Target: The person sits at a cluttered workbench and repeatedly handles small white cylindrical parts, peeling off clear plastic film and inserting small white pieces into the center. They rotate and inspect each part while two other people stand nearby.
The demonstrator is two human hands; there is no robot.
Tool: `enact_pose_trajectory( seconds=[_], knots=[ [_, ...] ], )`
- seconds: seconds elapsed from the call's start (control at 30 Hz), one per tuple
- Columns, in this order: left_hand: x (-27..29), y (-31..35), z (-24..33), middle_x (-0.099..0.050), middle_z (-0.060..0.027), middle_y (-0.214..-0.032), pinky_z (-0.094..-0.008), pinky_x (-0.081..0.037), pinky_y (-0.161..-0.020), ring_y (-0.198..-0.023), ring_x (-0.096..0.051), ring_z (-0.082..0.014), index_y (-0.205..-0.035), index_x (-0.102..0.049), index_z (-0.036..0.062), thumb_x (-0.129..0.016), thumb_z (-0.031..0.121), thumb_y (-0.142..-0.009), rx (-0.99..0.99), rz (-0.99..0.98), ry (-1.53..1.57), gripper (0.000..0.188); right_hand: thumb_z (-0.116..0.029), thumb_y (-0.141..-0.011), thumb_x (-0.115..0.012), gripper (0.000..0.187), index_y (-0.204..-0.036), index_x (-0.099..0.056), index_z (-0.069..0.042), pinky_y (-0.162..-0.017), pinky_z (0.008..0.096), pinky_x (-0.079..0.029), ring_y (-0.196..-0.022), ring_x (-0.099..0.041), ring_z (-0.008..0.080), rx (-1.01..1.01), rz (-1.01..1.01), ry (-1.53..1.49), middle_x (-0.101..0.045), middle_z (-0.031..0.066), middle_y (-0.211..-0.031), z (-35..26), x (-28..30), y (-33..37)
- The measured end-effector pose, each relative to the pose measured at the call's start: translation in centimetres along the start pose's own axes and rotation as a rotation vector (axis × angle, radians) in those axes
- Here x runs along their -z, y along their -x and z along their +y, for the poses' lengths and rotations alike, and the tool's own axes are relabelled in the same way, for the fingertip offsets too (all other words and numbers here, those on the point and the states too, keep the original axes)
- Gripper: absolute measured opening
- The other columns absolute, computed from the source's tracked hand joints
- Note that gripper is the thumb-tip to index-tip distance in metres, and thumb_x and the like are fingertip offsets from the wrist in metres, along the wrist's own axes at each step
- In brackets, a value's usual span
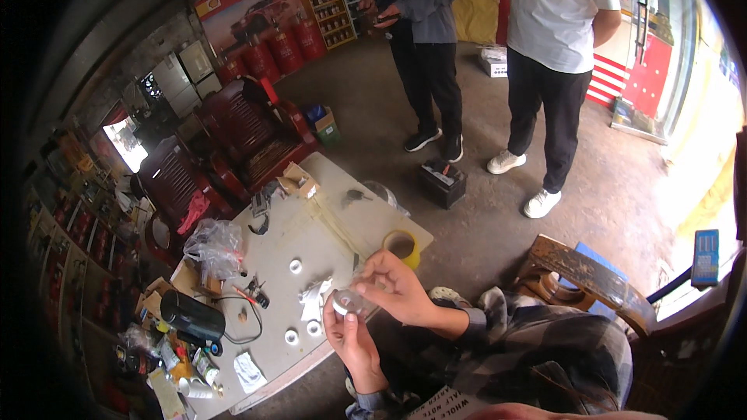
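Over the table's near edge, my left hand point(356, 346) grips a small white roll point(343, 302), thumb in front and fingers around its side. It resembles the small white rolls on the table and has a greyish centre. My right hand point(398, 289) is closed just above it, fingertips pinched at the roll's upper edge. What those fingertips hold is too small to make out, though something pale and translucent shows there. Loose white rolls point(295, 266) lie on the tabletop beside my hands, with crumpled white paper point(313, 295) behind the held roll.
The pale table point(272, 299) carries a yellow tape roll point(400, 246), an open cardboard box point(299, 181), a clear plastic bag point(215, 247) and a black cylinder point(191, 315). Beyond stand two people point(432, 47), a black battery point(442, 184) and wooden chairs point(253, 136). A wooden stool point(587, 284) is at right.
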State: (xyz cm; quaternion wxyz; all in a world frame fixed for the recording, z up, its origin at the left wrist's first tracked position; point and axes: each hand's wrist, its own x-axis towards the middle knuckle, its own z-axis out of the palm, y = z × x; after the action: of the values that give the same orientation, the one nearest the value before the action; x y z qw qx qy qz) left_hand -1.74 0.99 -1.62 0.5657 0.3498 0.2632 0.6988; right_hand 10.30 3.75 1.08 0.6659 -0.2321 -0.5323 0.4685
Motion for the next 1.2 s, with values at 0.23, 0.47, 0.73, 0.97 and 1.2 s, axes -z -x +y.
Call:
enact_pose_trajectory(
  seconds=[0.23, 0.47, 0.73, 0.97, 1.2],
  knots=[
    [-0.1, 0.2, 0.0, -0.054, -0.0075, -0.116, -0.0298, -0.043, -0.088, -0.105, -0.052, -0.0164, -0.128, -0.042, 0.0010, -0.061, 0.008, -0.083, -0.014, -0.005, 0.008, 0.049, 0.004, -0.087, -0.054, 0.019, -0.100, -0.043, -0.004, -0.085, 0.0261, -0.046, -0.099, -0.056, 0.0115, -0.006, -0.014, -0.015, -0.047, 0.0023, -0.096, -0.3, -0.1, 0.3],
    [-0.1, 0.4, 0.1, -0.054, -0.0074, -0.116, -0.0307, -0.043, -0.088, -0.105, -0.052, -0.0168, -0.128, -0.042, 0.0010, -0.061, 0.008, -0.083, -0.010, 0.004, 0.012, 0.049, 0.004, -0.087, -0.054, 0.019, -0.100, -0.043, -0.004, -0.085, 0.0260, -0.046, -0.099, -0.056, 0.0116, -0.006, -0.008, -0.037, -0.048, 0.0022, -0.096, -0.4, -0.2, 0.5],
    [-0.1, 0.0, -0.4, -0.052, -0.0084, -0.118, -0.0324, -0.040, -0.094, -0.109, -0.049, -0.0180, -0.126, -0.044, 0.0003, -0.060, 0.007, -0.083, -0.031, -0.022, 0.052, 0.046, 0.005, -0.087, -0.054, 0.019, -0.099, -0.043, -0.004, -0.084, 0.0259, -0.046, -0.098, -0.056, 0.0115, -0.006, -0.008, -0.087, -0.049, 0.0024, -0.096, -0.6, 0.0, 0.5],
    [0.0, -2.0, 0.8, -0.049, -0.0096, -0.123, -0.0325, -0.037, -0.098, -0.114, -0.046, -0.0199, -0.126, -0.044, -0.0021, -0.062, -0.003, -0.078, -0.142, 0.082, -0.182, 0.051, 0.000, -0.086, -0.057, 0.017, -0.097, -0.045, -0.005, -0.076, 0.0230, -0.045, -0.085, -0.056, 0.0103, -0.042, 0.128, 0.017, -0.058, 0.0038, -0.091, -1.2, -0.4, 0.0],
    [-1.9, -3.0, 4.0, -0.050, -0.0141, -0.121, -0.0283, -0.044, -0.086, -0.099, -0.053, -0.0178, -0.136, -0.028, -0.0003, -0.066, -0.011, -0.070, -0.599, 0.146, -0.614, 0.077, 0.004, -0.083, -0.058, 0.022, -0.097, -0.045, -0.007, -0.083, 0.0245, -0.039, -0.091, -0.051, 0.0099, -0.061, 0.134, -0.213, -0.058, 0.0059, -0.096, -1.5, -1.2, -2.4]
  ],
)
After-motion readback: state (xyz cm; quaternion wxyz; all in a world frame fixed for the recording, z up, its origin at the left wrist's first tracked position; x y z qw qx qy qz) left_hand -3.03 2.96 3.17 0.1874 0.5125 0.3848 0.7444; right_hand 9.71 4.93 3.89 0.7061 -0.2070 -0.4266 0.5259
